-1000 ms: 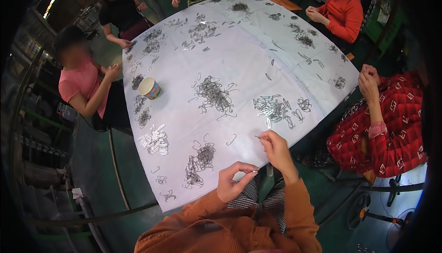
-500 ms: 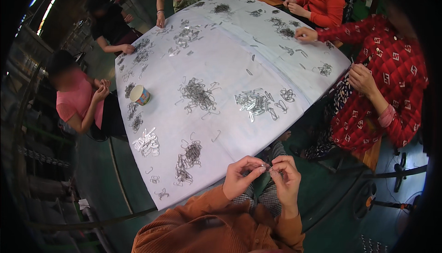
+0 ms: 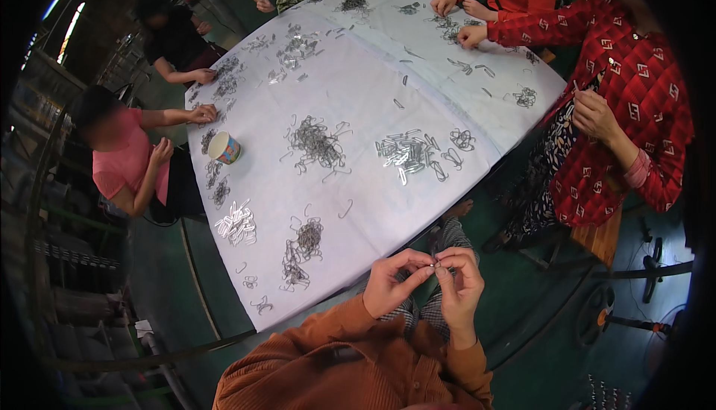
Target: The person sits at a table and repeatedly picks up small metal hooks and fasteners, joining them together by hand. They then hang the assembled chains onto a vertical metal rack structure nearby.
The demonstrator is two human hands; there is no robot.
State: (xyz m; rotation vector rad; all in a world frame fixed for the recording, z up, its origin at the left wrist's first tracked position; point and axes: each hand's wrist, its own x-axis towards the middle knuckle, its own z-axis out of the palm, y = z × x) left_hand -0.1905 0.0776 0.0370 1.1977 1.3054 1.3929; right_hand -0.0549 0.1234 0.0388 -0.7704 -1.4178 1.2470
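My left hand (image 3: pixel 395 283) and my right hand (image 3: pixel 461 288) meet over my lap, just off the table's near edge. Thumb and fingers of both are pinched round a small shiny metal piece (image 3: pixel 435 265), mostly covered by the fingertips, so its exact kind cannot be made out. Nearest to them on the white-covered table (image 3: pixel 358 224) lies a heap of dark bent-wire hooks (image 3: pixel 306 242). Further off are a larger pile of wire hooks (image 3: pixel 317 142), a pile of shiny elongated metal pieces (image 3: pixel 406 153) and a small cluster of wire loops (image 3: pixel 462 139).
A paper cup (image 3: pixel 224 147) stands near the left edge, with more shiny pieces (image 3: pixel 236 224) in front of it. Several people sit round the table with their hands over other piles. On the right are a wooden bench (image 3: pixel 599 238) and a fan (image 3: pixel 594 317).
My hands stay pinched together, their fingertips slightly closer. The person in pink has reached onto the table. A red-sleeved person at the back has reached in; the one in green has drawn a hand back.
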